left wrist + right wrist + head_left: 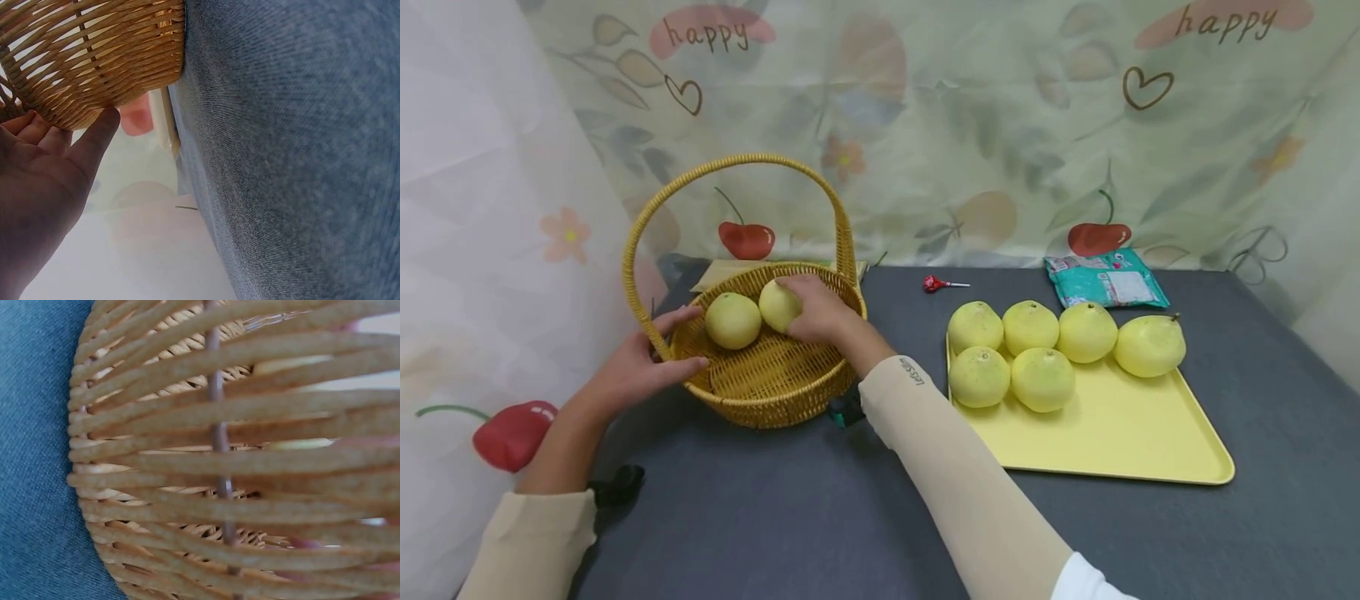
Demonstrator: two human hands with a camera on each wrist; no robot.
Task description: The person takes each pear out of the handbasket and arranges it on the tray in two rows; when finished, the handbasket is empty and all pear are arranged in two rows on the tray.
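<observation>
R hand (823,310) clamped on round pear (776,307), no clear long axis; pear L of palm, inside wicker basket (775,390), just R of 2nd pear (733,321). L hand (634,368), fingers spread, touches basket's L side, farther off. Yellow tray (1112,433) well R.

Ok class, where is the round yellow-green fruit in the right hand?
In the head view, the held fruit is left of centre, within the golden woven wicker basket, just right of another round yellow-green fruit.
</observation>
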